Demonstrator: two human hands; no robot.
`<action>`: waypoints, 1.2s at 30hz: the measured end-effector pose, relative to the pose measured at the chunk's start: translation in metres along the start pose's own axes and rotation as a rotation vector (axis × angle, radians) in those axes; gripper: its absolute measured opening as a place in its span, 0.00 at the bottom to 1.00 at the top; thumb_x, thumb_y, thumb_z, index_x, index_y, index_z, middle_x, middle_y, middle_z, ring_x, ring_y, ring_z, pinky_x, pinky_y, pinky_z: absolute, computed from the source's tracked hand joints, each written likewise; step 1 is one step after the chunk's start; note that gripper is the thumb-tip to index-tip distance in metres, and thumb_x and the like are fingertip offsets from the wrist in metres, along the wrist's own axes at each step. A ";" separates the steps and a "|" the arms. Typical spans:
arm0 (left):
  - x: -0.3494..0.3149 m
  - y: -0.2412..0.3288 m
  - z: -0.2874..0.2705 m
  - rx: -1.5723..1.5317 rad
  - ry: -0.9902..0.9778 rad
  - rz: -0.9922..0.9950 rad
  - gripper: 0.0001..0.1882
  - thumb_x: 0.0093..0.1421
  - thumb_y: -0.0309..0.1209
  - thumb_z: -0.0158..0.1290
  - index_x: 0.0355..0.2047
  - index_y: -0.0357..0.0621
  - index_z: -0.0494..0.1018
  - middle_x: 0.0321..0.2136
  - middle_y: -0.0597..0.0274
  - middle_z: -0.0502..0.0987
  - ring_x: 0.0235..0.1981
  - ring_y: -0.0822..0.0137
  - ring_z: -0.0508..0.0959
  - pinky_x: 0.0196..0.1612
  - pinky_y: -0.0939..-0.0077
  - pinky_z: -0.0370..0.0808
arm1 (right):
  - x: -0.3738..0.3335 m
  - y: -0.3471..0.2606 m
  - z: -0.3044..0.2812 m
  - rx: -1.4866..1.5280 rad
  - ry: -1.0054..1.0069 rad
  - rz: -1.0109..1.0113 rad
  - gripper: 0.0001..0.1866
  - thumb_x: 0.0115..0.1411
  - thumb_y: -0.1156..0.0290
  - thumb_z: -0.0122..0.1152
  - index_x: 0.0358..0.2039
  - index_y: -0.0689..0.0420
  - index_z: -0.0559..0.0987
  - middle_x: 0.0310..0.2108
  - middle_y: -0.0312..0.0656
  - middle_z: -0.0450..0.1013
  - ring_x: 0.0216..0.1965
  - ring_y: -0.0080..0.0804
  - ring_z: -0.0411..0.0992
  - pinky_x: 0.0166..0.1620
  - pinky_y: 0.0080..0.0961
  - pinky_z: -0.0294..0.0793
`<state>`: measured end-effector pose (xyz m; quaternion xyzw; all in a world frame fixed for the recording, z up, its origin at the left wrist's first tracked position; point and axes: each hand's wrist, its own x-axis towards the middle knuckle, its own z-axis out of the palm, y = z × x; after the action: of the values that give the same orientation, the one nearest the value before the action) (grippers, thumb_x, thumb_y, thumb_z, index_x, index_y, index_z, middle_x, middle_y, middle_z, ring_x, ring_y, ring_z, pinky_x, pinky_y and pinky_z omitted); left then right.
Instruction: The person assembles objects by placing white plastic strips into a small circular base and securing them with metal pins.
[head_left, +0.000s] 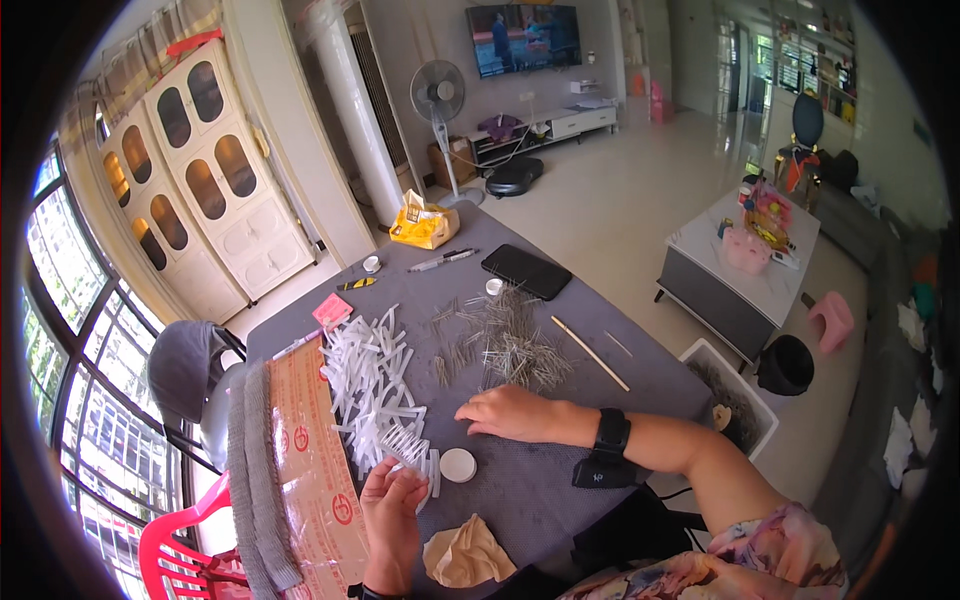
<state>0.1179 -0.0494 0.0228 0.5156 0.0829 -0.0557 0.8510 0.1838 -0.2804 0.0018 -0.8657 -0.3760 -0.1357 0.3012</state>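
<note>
My left hand is closed in a pinch on a white ribbed piece, at the near end of a heap of white strips. My right hand rests low over the table, fingers curled together; anything between them is too small to make out. Just beyond it lies a loose pile of thin metal pins. A round white lid or dish sits between my hands. Near the table's front edge is a crumpled beige cloth.
The grey-covered table also carries a black phone, a wooden stick, pens, a yellow packet and a pink pad. Brown cardboard lines the left side. A white bin stands right.
</note>
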 end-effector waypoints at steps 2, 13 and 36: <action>-0.005 0.003 -0.004 0.017 0.063 -0.033 0.14 0.53 0.19 0.50 0.41 0.39 0.65 0.30 0.59 0.74 0.28 0.67 0.76 0.32 0.79 0.76 | 0.003 -0.003 0.001 0.012 0.020 -0.045 0.10 0.50 0.68 0.57 0.32 0.58 0.74 0.28 0.44 0.73 0.31 0.41 0.72 0.35 0.32 0.71; 0.006 0.005 -0.002 -0.029 -0.085 -0.023 0.16 0.53 0.21 0.51 0.43 0.39 0.65 0.31 0.58 0.74 0.31 0.66 0.77 0.36 0.79 0.75 | 0.014 -0.050 -0.015 0.449 0.135 0.254 0.05 0.47 0.75 0.62 0.25 0.61 0.76 0.21 0.39 0.72 0.21 0.28 0.71 0.26 0.19 0.69; 0.006 -0.002 -0.006 -0.045 -0.184 -0.057 0.15 0.53 0.24 0.54 0.42 0.39 0.68 0.30 0.59 0.76 0.31 0.71 0.76 0.35 0.82 0.74 | 0.009 -0.053 -0.008 0.613 0.076 0.354 0.05 0.49 0.74 0.61 0.25 0.61 0.74 0.23 0.36 0.73 0.24 0.18 0.69 0.28 0.16 0.68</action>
<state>0.1225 -0.0452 0.0170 0.4864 0.0201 -0.1250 0.8645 0.1510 -0.2519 0.0348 -0.7813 -0.2318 0.0055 0.5795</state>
